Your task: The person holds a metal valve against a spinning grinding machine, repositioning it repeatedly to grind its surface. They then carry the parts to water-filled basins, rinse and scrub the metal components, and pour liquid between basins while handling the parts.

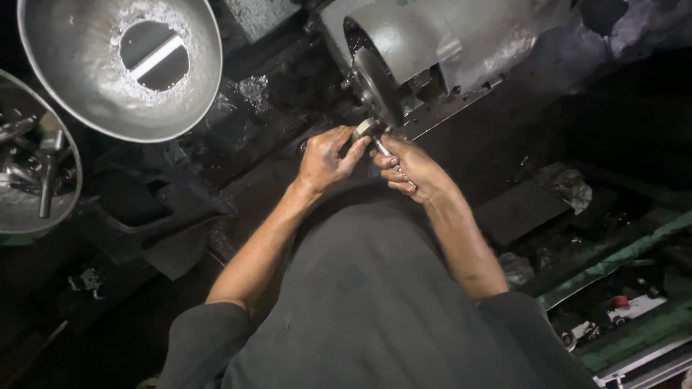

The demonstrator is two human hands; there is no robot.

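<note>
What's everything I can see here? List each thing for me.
Grinding machine: one, grey, top centre.
Grinding wheel: one, dark grey, on the machine's front.
Small metal piece: one, silver, held against the wheel.
Metal bowl: one, silver, top left, with a hole in its middle.
Tray of tools: one, grey, left edge.
Green rail: one, lower right.
Left hand: fingers on the metal piece.
Right hand: gripping a thin metal shaft.

A small metal piece (365, 129) is held by the left hand (326, 158) against the grinding wheel (378, 90) of a grey machine (461, 36). A thin metal tool (384, 150) is gripped by the right hand (412, 169). A metal bowl (79, 79) is seen upper left.
</note>
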